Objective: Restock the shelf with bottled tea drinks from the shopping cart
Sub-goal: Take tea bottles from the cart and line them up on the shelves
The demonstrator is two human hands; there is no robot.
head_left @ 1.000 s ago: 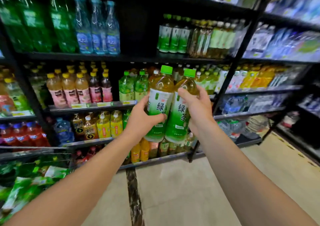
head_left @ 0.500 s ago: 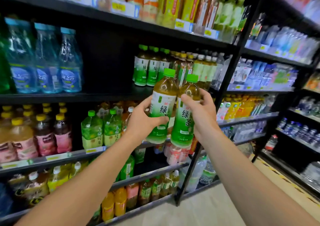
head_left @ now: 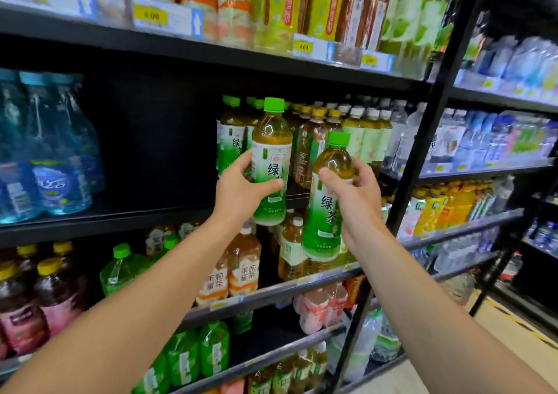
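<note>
My left hand (head_left: 241, 187) grips a green tea bottle (head_left: 270, 152) with a green cap and a green-and-white label, held upright in front of the black middle shelf (head_left: 120, 221). It is close to a row of matching green tea bottles (head_left: 231, 140) standing on that shelf. My right hand (head_left: 354, 191) grips a second green tea bottle (head_left: 327, 212), slightly lower and tilted a little to the left. The two held bottles sit side by side, a small gap apart. The shopping cart is out of view.
Blue water bottles (head_left: 45, 158) stand at the left of the middle shelf, with a dark gap (head_left: 157, 152) between them and the green teas. Amber tea bottles (head_left: 314, 146) stand behind the held ones. A black upright post (head_left: 422, 152) divides the bays. Shelves above and below are stocked.
Both hands have risen with their bottles toward the middle shelf and the view has tilted up. The left bottle now sits higher than the right one, and the two have moved apart.
</note>
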